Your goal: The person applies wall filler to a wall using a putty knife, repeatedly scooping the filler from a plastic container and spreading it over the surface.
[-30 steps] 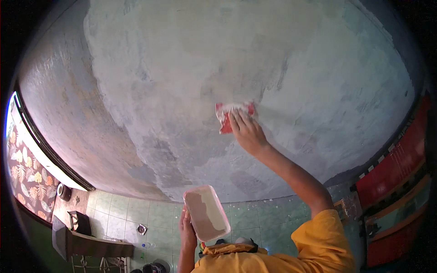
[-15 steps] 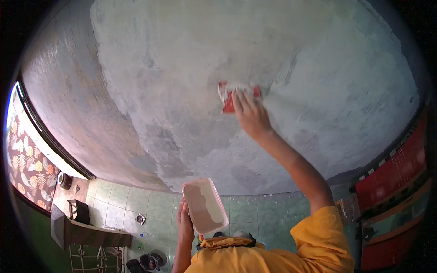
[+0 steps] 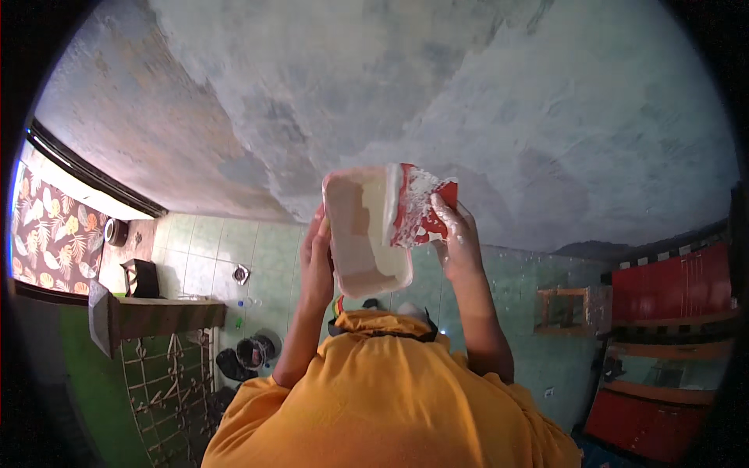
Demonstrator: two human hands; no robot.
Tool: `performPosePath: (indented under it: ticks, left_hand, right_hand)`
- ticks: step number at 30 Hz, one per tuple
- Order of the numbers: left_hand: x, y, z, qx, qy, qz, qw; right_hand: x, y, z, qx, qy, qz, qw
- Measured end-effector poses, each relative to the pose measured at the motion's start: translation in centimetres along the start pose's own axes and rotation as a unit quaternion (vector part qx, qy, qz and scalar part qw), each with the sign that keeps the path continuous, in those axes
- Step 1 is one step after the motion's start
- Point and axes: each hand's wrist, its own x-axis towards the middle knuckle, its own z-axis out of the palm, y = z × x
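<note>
My left hand point(image 3: 315, 261) grips the left side of a pale pink rectangular tub point(image 3: 337, 226), held up in front of my chest. A whitish film of paste coats its inside. Over the tub's right rim, my right hand point(image 3: 463, 243) holds a flat red putty spreader point(image 3: 421, 204). White paste is smeared across the spreader, with a thick strip along its left edge. Paste also spots the right fingers and wrist. Beyond both hands stands a wall point(image 3: 328, 93) with patchy grey and whitish coating.
Green floor tiles point(image 3: 515, 312) lie below, spotted with white near the wall. A wooden stool point(image 3: 566, 295) and red cabinets point(image 3: 671, 285) are at right. To the left are a ledge point(image 3: 168, 313), a metal grille point(image 3: 164, 382), a dark bucket point(image 3: 251, 355) and a leaf-patterned mat point(image 3: 58, 242).
My right hand has come down from the wall with the spreader to the tub's right rim. The tub sits higher in view, and the view has tilted lower.
</note>
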Motion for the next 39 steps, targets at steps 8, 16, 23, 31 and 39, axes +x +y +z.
performPosePath:
  ticks: [8,16,23,31,39]
  left_hand:
    - [-1.8,0.3,3.5,0.006,0.001,-0.066,0.998]
    - [-5.4,0.9,9.1,-0.02,0.055,-0.159,0.985]
    - [-7.9,0.1,11.5,-0.033,0.041,-0.136,0.989]
    - [-9.5,-2.3,13.5,-0.053,0.058,-0.091,0.993]
    - [-9.3,-0.8,13.5,0.021,0.01,-0.067,0.997]
  right_hand:
    - [-4.9,-1.0,-5.4,0.047,0.112,-0.14,0.983]
    - [-7.1,5.1,-9.5,-0.102,0.051,-0.256,0.96]
    - [-6.5,4.5,-12.5,-0.332,-0.024,-0.27,0.903]
    - [-4.5,4.6,-15.5,-0.372,-0.08,-0.349,0.857]
    - [-0.9,1.2,-21.3,-0.524,0.031,-0.186,0.831]
